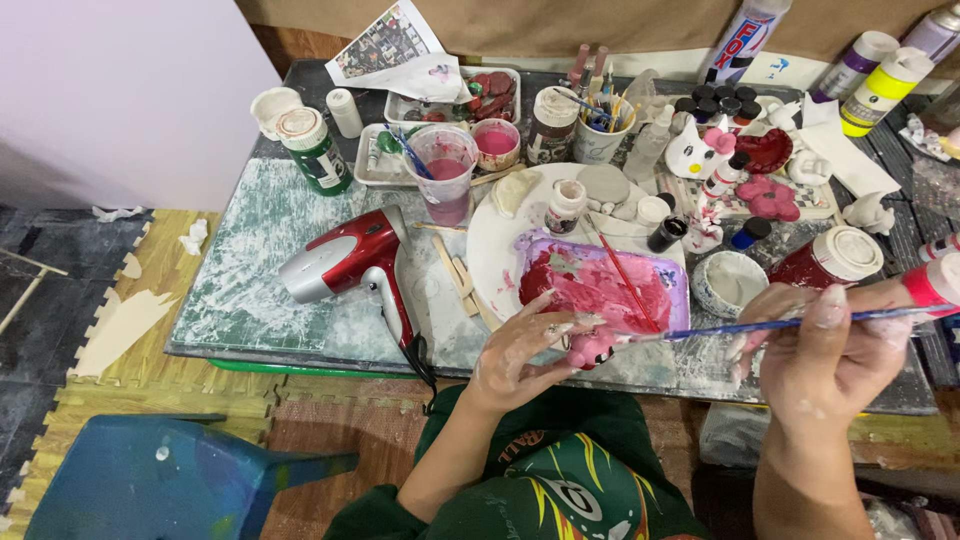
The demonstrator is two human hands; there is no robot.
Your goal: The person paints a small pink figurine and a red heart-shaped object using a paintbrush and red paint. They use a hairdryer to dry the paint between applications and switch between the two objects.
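At the near edge of the low table (250,300), the left hand (520,355) curls around a small pink figurine (592,348), fingers bent over its top and side, holding it just off the table edge. The right hand (835,345) is closed on a blue-handled paintbrush (760,326), pinched between thumb and fingers; the brush runs leftward and its tip meets the figurine. Both hands carry smears of white and pink.

Just behind the figurine: a purple tray (672,280) flooded with red-pink paint, a thin red stick (625,275) lying across it. The tray overlaps a white round plate (490,250), which also carries a small white jar (565,205) and grey lumps of clay (603,185).

Left of the plate: a red and silver hair dryer (345,260) lying on its side, cord trailing off the front edge. Wooden sticks (455,270) between dryer and plate.

Farther back: a clear cup of pink water (445,170), a green bottle with a white cap (315,150), a cup of brushes (600,135), small black-capped paint pots (715,100), a white cat-shaped figure (695,150).

Right of the tray: a white bowl (728,282), a red jar with a white lid (830,258).

On the floor, lower left: a blue plastic stool (150,480), foam mat tiles (120,320).
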